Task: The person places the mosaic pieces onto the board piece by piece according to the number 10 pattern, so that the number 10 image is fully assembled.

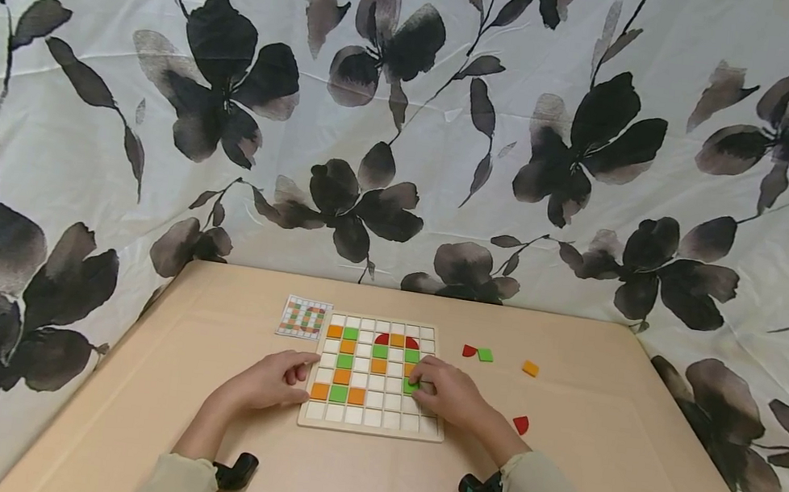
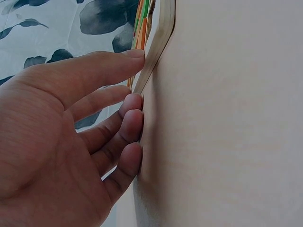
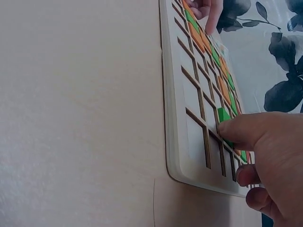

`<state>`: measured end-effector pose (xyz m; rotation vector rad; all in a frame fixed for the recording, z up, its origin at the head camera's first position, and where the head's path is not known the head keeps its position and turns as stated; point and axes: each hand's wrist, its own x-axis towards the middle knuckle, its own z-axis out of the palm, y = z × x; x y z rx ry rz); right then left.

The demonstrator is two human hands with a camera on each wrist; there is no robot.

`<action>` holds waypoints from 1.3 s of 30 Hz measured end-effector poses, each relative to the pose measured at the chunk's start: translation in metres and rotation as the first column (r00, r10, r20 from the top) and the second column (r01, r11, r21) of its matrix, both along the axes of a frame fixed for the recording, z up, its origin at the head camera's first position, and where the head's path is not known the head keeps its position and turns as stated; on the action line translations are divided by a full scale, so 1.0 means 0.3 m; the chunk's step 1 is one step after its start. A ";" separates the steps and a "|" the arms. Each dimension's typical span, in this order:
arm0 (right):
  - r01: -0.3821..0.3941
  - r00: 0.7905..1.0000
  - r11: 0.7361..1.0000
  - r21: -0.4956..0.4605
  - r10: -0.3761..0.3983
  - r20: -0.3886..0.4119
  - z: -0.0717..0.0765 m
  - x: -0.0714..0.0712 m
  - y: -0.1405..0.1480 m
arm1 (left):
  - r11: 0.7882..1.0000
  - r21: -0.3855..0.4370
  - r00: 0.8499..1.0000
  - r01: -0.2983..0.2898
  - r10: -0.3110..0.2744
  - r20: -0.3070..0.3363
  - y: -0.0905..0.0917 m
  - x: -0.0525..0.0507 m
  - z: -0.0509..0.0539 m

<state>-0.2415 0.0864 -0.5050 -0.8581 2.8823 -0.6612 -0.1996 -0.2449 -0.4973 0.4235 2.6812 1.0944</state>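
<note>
A wooden grid board (image 1: 373, 432) lies on the table with orange, green and red tiles in several of its white cells. My right hand (image 1: 449, 394) is over the board's right side. Between its thumb and fingers it pinches a green square tile (image 3: 224, 116), which stands tilted in a cell in the right wrist view. Against the board's left edge rests my left hand (image 1: 274, 379), thumb and index finger touching the rim. In the left wrist view its other fingers (image 2: 130, 124) bend loosely and hold nothing.
A small pattern card (image 1: 303, 318) lies beyond the board's left corner. Right of the board lie a red piece (image 1: 469, 351), a green tile (image 1: 485, 355), an orange tile (image 1: 530, 368) and another red piece (image 1: 521, 425). A floral cloth (image 1: 472, 206) hangs behind the table.
</note>
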 end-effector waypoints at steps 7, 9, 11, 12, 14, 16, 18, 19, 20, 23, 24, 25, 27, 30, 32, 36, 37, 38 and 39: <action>0.009 1.000 1.000 0.020 -0.009 -0.020 0.004 0.012 -0.010 | 1.000 -0.008 1.000 0.007 -0.007 -0.005 -0.003 -0.001 -0.008; 0.010 0.999 1.000 0.029 -0.009 -0.030 0.003 0.011 -0.012 | 1.000 -0.005 1.000 0.006 -0.006 -0.005 -0.003 -0.001 -0.011; 0.012 0.999 0.999 0.041 -0.011 -0.039 0.002 0.008 -0.013 | 1.000 -0.001 1.000 0.004 -0.004 -0.004 -0.003 -0.001 -0.013; 0.012 0.999 0.999 0.049 -0.010 -0.040 0.003 0.008 -0.013 | 1.000 0.000 1.000 0.004 -0.004 -0.004 -0.002 -0.001 -0.014; 0.012 0.999 0.998 0.055 -0.010 -0.033 0.006 0.006 -0.011 | 1.000 0.000 1.000 0.004 -0.004 -0.006 -0.002 -0.002 -0.014; 0.011 0.999 0.998 0.066 -0.008 -0.034 0.009 0.003 -0.009 | 1.000 0.001 1.000 0.003 -0.003 -0.006 -0.001 -0.002 -0.014; 0.002 0.999 0.997 0.072 0.000 -0.037 0.013 0.002 -0.007 | 1.000 -0.001 1.000 0.003 -0.003 -0.008 -0.001 -0.003 -0.013; 0.001 0.999 0.997 0.073 0.001 -0.035 0.014 0.002 -0.006 | 1.000 -0.002 1.000 0.004 -0.004 -0.008 -0.001 -0.003 -0.012; -0.002 0.999 0.997 0.073 0.004 -0.035 0.016 0.002 -0.005 | 1.000 -0.002 1.000 0.004 -0.004 -0.007 -0.001 -0.003 -0.012; -0.013 0.999 0.998 0.062 0.015 -0.035 0.021 0.006 -0.003 | 1.000 -0.008 1.000 0.008 -0.008 -0.012 -0.002 -0.004 -0.011; -0.013 0.999 0.998 0.056 0.015 -0.035 0.022 0.008 -0.002 | 1.000 -0.008 1.000 0.009 -0.009 -0.013 -0.002 -0.003 -0.009; -0.019 0.999 0.999 0.049 0.020 -0.036 0.024 0.010 -0.001 | 1.000 -0.007 1.000 0.010 -0.010 -0.014 -0.002 -0.003 -0.008; -0.040 0.998 0.999 0.037 0.041 -0.042 0.024 0.012 0.001 | 1.000 -0.009 1.000 0.011 -0.011 -0.016 -0.003 -0.002 -0.007; -0.070 0.996 0.997 0.027 0.071 -0.048 0.024 0.013 0.005 | 1.000 -0.003 1.000 0.009 -0.009 -0.009 -0.003 -0.001 -0.004; -0.086 0.995 0.996 0.021 0.087 -0.053 0.023 0.012 0.007 | 1.000 -0.002 1.000 0.005 -0.005 -0.006 -0.003 0.000 -0.003; -0.093 0.994 0.996 0.016 0.094 -0.057 0.019 0.013 0.006 | 1.000 0.003 1.000 -0.005 0.005 -0.004 -0.002 0.003 -0.001; -0.098 0.993 0.995 0.019 0.099 -0.061 0.017 0.013 0.005 | 1.000 0.002 1.000 -0.008 0.008 -0.003 -0.001 0.003 -0.001; -0.103 0.992 0.994 0.023 0.105 -0.064 0.015 0.013 0.004 | 1.000 0.002 1.000 -0.009 0.009 -0.003 -0.001 0.003 -0.002; -0.107 0.992 0.994 0.028 0.109 -0.068 0.013 0.013 0.004 | 1.000 0.001 1.000 -0.009 0.009 -0.002 0.000 0.003 -0.002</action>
